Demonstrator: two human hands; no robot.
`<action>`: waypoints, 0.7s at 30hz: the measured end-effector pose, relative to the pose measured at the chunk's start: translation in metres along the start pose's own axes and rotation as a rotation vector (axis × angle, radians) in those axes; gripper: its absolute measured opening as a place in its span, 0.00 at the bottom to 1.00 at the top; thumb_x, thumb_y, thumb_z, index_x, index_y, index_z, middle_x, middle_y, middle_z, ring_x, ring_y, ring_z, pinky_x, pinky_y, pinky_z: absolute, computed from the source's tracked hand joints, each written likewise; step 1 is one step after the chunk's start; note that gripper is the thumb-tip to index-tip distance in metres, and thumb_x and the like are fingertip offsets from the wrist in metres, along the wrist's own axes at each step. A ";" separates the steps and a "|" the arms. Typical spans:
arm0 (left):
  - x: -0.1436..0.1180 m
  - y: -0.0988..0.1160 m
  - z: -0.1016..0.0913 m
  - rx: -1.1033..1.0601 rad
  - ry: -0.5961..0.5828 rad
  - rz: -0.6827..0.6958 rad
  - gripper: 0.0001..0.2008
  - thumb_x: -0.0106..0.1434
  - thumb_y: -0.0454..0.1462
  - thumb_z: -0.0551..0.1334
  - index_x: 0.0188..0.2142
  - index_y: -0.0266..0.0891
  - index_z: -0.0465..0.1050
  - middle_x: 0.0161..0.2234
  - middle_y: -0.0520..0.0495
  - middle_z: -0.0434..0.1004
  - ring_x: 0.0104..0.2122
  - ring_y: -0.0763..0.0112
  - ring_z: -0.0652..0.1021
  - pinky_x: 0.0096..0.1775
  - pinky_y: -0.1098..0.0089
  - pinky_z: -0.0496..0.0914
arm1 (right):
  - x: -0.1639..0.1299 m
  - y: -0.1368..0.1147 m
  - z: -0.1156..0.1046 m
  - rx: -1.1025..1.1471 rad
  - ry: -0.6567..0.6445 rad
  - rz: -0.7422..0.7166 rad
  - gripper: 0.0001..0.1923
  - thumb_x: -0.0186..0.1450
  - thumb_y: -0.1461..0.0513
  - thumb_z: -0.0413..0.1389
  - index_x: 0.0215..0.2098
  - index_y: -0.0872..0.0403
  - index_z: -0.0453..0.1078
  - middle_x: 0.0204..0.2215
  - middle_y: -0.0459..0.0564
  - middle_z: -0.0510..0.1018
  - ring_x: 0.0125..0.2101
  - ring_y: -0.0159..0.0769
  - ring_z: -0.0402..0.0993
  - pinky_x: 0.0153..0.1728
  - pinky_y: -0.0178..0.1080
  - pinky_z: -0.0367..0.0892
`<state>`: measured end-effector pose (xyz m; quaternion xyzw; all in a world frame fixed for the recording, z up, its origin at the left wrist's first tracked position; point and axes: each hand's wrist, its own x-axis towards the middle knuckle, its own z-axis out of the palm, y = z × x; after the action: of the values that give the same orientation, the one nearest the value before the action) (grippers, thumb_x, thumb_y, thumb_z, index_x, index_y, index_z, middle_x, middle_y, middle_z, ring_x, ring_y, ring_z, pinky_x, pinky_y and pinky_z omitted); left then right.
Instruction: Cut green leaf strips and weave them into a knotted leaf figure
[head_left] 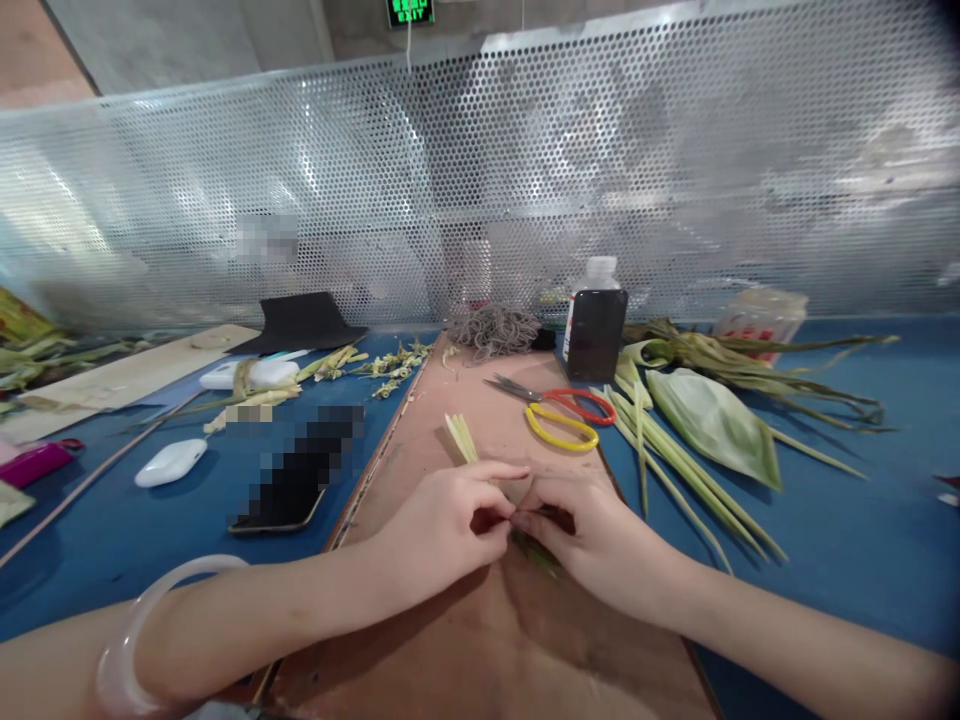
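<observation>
Down at the lower left, a pale bangle (120,640) rings the left forearm, and up the lower centre runs a brown board (525,660). Here come the hands, meeting mid-frame: the left hand (457,515) has thumb and fingertips drawn narrow, index stretched across the top, and the right hand (589,515) pinches tightly right against it. They appear to hold the pale green strips (460,438), whose end pokes out above the left hand; the exact pinch point is hidden. Delicate stuff! Pull those pinches apart too hard and the thin strips could split; let one slacken and they could slip or fan open. Just beyond, the scissors (562,428) lie with blades aimed upper left, their yellow loop near enough that a careless reach could knock them. Out to the right, loose stalks (694,470) and a broad leaf (712,425) rest on the blue table (847,540). At the back, a bottle (601,272) stands behind a dark slab, grey cord (495,332) tangles beside it, and a perforated metal screen (525,150) spans the top
</observation>
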<state>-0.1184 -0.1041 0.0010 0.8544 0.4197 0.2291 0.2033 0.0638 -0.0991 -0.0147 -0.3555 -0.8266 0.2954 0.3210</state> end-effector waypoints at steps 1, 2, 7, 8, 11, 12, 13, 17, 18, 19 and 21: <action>0.000 0.000 0.000 0.003 0.000 0.006 0.10 0.54 0.27 0.59 0.28 0.40 0.77 0.52 0.49 0.73 0.49 0.68 0.74 0.50 0.72 0.66 | -0.001 0.000 0.000 -0.014 -0.003 -0.007 0.11 0.59 0.75 0.52 0.26 0.55 0.68 0.28 0.46 0.75 0.33 0.34 0.70 0.36 0.36 0.63; -0.001 0.000 0.001 0.006 0.001 0.013 0.09 0.54 0.27 0.58 0.27 0.39 0.77 0.51 0.49 0.74 0.49 0.68 0.74 0.49 0.72 0.66 | -0.001 0.000 0.001 -0.032 -0.001 -0.022 0.11 0.59 0.74 0.51 0.26 0.55 0.68 0.28 0.46 0.75 0.33 0.34 0.69 0.36 0.36 0.62; -0.003 -0.001 0.002 0.020 0.013 0.018 0.08 0.54 0.27 0.59 0.26 0.38 0.75 0.46 0.49 0.74 0.42 0.72 0.76 0.43 0.73 0.68 | -0.004 0.004 0.003 -0.185 0.009 -0.115 0.08 0.59 0.72 0.51 0.28 0.55 0.69 0.28 0.48 0.74 0.33 0.36 0.68 0.36 0.38 0.61; -0.003 -0.002 0.002 0.021 0.016 0.014 0.08 0.55 0.27 0.59 0.27 0.38 0.75 0.45 0.50 0.73 0.40 0.73 0.76 0.42 0.73 0.68 | -0.005 0.004 0.003 -0.225 0.007 -0.130 0.08 0.60 0.72 0.51 0.29 0.56 0.69 0.29 0.49 0.74 0.34 0.37 0.68 0.37 0.39 0.61; -0.004 -0.002 0.002 0.022 0.028 0.006 0.07 0.55 0.28 0.59 0.27 0.38 0.75 0.44 0.51 0.72 0.39 0.73 0.76 0.43 0.73 0.68 | -0.007 0.005 0.005 -0.361 0.017 -0.182 0.08 0.61 0.70 0.50 0.31 0.57 0.70 0.31 0.52 0.74 0.35 0.39 0.67 0.38 0.42 0.60; -0.004 -0.002 0.002 0.021 0.033 0.004 0.07 0.55 0.28 0.59 0.27 0.38 0.75 0.44 0.51 0.72 0.40 0.73 0.75 0.44 0.73 0.67 | -0.008 0.005 0.006 -0.409 0.026 -0.200 0.08 0.61 0.70 0.50 0.31 0.57 0.70 0.31 0.52 0.74 0.35 0.40 0.67 0.37 0.42 0.59; -0.003 -0.002 0.002 0.017 0.036 0.003 0.07 0.55 0.27 0.59 0.27 0.38 0.74 0.44 0.51 0.72 0.40 0.73 0.75 0.44 0.73 0.67 | -0.009 0.005 0.006 -0.455 0.035 -0.217 0.08 0.62 0.69 0.49 0.31 0.57 0.70 0.31 0.53 0.74 0.34 0.40 0.67 0.37 0.42 0.59; -0.002 -0.001 0.001 -0.008 0.045 -0.014 0.07 0.53 0.26 0.59 0.26 0.38 0.73 0.45 0.50 0.71 0.41 0.73 0.75 0.45 0.72 0.67 | -0.011 0.004 0.007 -0.577 0.063 -0.270 0.07 0.61 0.68 0.51 0.32 0.57 0.70 0.30 0.52 0.74 0.32 0.40 0.65 0.34 0.42 0.56; -0.002 -0.001 0.001 -0.016 0.047 -0.022 0.07 0.53 0.27 0.59 0.26 0.38 0.73 0.46 0.50 0.71 0.41 0.72 0.75 0.45 0.72 0.67 | -0.011 0.004 0.008 -0.591 0.067 -0.274 0.06 0.61 0.68 0.51 0.32 0.57 0.70 0.30 0.52 0.74 0.32 0.40 0.65 0.34 0.42 0.56; -0.002 -0.001 0.001 -0.026 0.044 -0.032 0.07 0.54 0.27 0.59 0.27 0.38 0.73 0.46 0.50 0.71 0.42 0.72 0.75 0.45 0.72 0.67 | -0.010 0.004 0.008 -0.599 0.069 -0.273 0.06 0.61 0.68 0.52 0.32 0.57 0.70 0.30 0.52 0.74 0.32 0.40 0.65 0.34 0.42 0.55; -0.001 -0.001 -0.001 -0.055 0.020 -0.055 0.06 0.55 0.28 0.60 0.27 0.38 0.73 0.47 0.50 0.70 0.42 0.72 0.75 0.46 0.71 0.67 | -0.010 0.004 0.008 -0.599 0.071 -0.263 0.05 0.61 0.67 0.51 0.32 0.56 0.70 0.30 0.51 0.74 0.32 0.40 0.65 0.35 0.42 0.55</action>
<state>-0.1200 -0.1042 0.0013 0.8344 0.4386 0.2432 0.2287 0.0647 -0.1064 -0.0258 -0.3343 -0.9039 -0.0175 0.2662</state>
